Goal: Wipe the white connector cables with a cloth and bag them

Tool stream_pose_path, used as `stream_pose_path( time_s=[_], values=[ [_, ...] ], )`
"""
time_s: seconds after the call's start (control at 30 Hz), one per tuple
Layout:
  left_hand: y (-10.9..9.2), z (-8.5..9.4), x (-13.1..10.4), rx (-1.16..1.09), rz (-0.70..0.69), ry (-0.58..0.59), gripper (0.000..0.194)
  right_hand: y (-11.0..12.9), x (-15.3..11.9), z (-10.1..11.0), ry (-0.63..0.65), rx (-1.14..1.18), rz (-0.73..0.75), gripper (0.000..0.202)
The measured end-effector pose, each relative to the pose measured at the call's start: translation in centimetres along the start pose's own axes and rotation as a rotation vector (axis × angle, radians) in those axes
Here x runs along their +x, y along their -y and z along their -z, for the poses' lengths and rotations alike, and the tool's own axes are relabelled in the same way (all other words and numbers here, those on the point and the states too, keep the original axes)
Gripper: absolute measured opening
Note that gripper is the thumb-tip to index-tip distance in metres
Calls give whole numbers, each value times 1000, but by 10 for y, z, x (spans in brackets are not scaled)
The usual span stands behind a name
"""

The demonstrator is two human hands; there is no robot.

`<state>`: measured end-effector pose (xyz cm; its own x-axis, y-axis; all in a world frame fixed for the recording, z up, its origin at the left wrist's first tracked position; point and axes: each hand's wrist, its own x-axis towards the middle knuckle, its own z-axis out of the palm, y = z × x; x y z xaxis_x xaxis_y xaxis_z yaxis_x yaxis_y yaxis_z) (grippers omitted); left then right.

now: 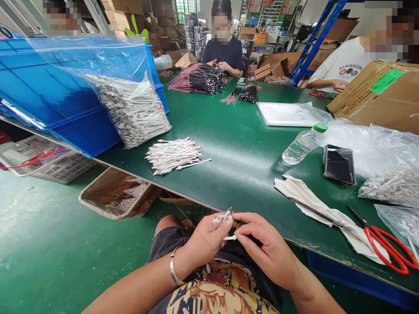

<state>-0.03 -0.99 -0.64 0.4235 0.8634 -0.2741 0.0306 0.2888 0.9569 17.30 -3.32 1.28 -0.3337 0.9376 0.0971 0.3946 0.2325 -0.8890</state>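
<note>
My left hand (209,237) is closed around a small bundle of short white cables (221,219), their tips sticking out past the thumb near the table's front edge. Beside it, the thumb and fingers of my right hand (262,240) pinch the end of a single white cable (230,238), which reaches back toward the left hand. Its other end is hidden behind the left hand. On the green table ahead lies a loose pile of white cables (175,155), with one cable lying along its front side.
Blue bins (65,104) and a bag of white cables (134,109) stand left. Right are a water bottle (303,144), phone (339,163), white cloth (310,203), red-handled scissors (389,246) and a carton (376,98). Black-and-pink wires (199,78) lie near a person opposite (229,52).
</note>
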Motion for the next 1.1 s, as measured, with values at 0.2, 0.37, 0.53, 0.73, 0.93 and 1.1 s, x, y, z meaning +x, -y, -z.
stream_pose_path(
  time_s=[0.2,0.37,0.53,0.73,0.93,1.1],
  values=[
    [-2,-2,-3,-16,43,8,35,-8,4,4,-95,150,-252,28],
    [-1,-3,-4,33,-8,34,37,-9,10,-3,-26,236,-293,29],
    [1,-2,-4,43,-18,58,40,-5,11,-7,-3,221,-260,25],
    [1,-1,-4,47,-3,70,39,-6,13,-8,-7,173,-212,22],
    [-1,-1,-3,1,14,30,36,-6,10,-8,-32,141,-197,21],
    [0,-2,-4,-3,57,29,35,-7,11,-9,-62,253,-342,25]
  ],
)
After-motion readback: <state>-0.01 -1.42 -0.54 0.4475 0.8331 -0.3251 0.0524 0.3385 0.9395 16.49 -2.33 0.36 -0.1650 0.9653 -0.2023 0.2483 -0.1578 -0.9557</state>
